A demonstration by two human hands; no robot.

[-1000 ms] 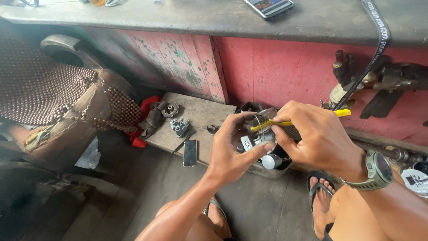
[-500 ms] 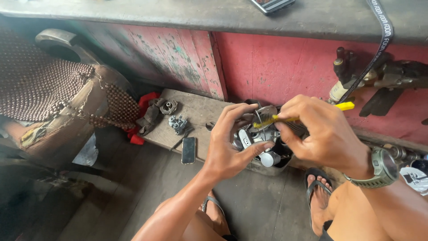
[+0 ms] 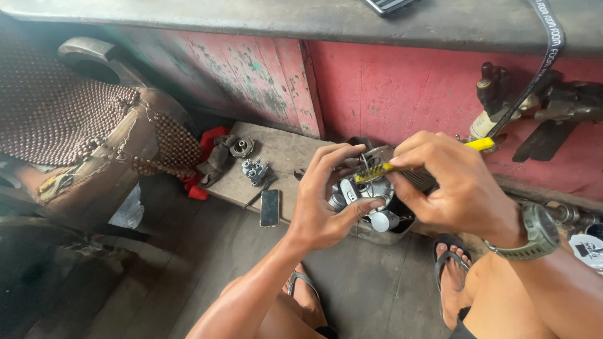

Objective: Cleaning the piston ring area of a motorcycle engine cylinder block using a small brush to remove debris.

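The left hand point(image 3: 326, 210) grips a small metal engine part point(image 3: 367, 194), fingers curled round it; the right hand point(image 3: 452, 185) pinches a yellow brush point(image 3: 402, 162), scrubbing. More brushing seems due.

The right hand point(image 3: 461, 188) has drawn the yellow brush point(image 3: 427, 157) slightly up the metal part point(image 3: 367, 194).

Work spot: both hands crowd a metal engine part point(image 3: 367, 194) over a small tin point(image 3: 377, 229).
Behind: red wall point(image 3: 402, 88) close by, blocking reach beyond.
Above: grey ledge point(image 3: 301, 22) overhangs; a black strap point(image 3: 534, 75) hangs down at right.
Left: wooden board point(image 3: 282, 154) carries small metal parts point(image 3: 254, 171) and a phone point(image 3: 270, 208); beaded seat point(image 3: 69, 119) further left.
Below: open floor point(image 3: 370, 295) between sandalled feet point(image 3: 452, 276).
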